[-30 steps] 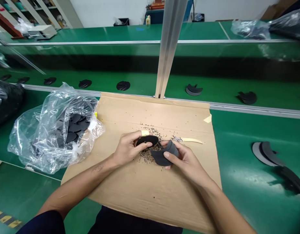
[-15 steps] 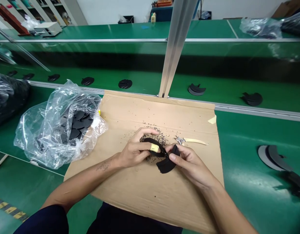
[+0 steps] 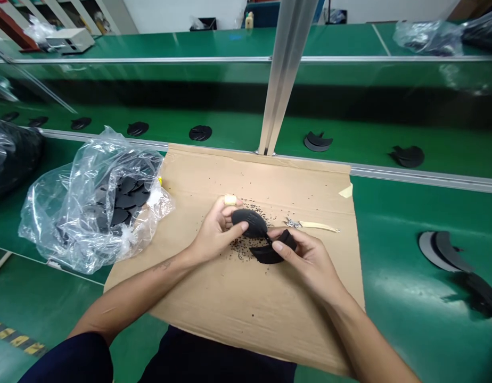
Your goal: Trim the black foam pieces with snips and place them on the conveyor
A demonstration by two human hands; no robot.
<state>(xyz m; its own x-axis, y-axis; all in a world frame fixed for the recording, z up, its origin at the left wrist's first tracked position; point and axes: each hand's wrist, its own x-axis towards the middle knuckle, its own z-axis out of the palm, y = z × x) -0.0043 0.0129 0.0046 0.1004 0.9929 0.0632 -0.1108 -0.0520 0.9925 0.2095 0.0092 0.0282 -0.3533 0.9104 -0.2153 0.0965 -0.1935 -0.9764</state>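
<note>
My left hand [image 3: 221, 226] pinches a flat black oval plastic piece [image 3: 249, 222] between thumb and fingers, with yellow tape round one fingertip. A curved black plastic piece [image 3: 267, 254] is gripped by my right hand [image 3: 304, 252], thumb on top. The two black pieces meet at a narrow part between my hands; whether they are joined there I cannot tell. Beneath them, small black scraps [image 3: 243, 248] lie scattered over a cardboard sheet [image 3: 230, 303]. Just beyond my right hand rest nippers [image 3: 310, 225] with pale yellow handles.
A clear plastic bag [image 3: 90, 207] of black oval pieces lies to the left, a dark bag [image 3: 12, 157] beyond it. Black parts [image 3: 200, 133] sit spaced along the green strip behind. A metal post [image 3: 284, 80] rises at the cardboard's back edge. More curved parts [image 3: 445, 252] lie right.
My left hand has turned the oval piece so its broad flat face shows, and its taped finger has moved up behind. The right hand still holds the curved piece, slightly raised.
</note>
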